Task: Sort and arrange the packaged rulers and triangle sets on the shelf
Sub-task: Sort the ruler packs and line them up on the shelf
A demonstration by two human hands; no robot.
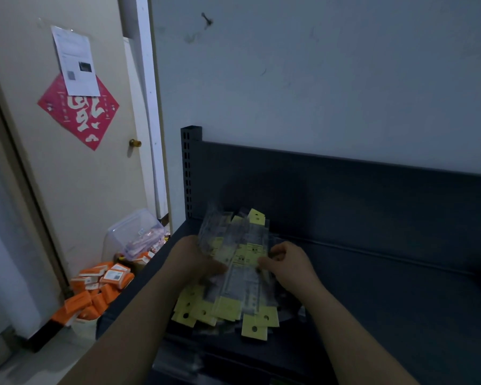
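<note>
We grip the ruler packs [242, 262] over the shelf [372, 273]: left hand [197, 259] at 9 o'clock, right hand [286, 268] at 3, fingers curled.

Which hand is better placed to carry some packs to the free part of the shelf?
Probably the right hand: it holds the ruler packs at their right edge, next to the bare shelf. The left hand holds their left edge, by the shelf's end.
</note>
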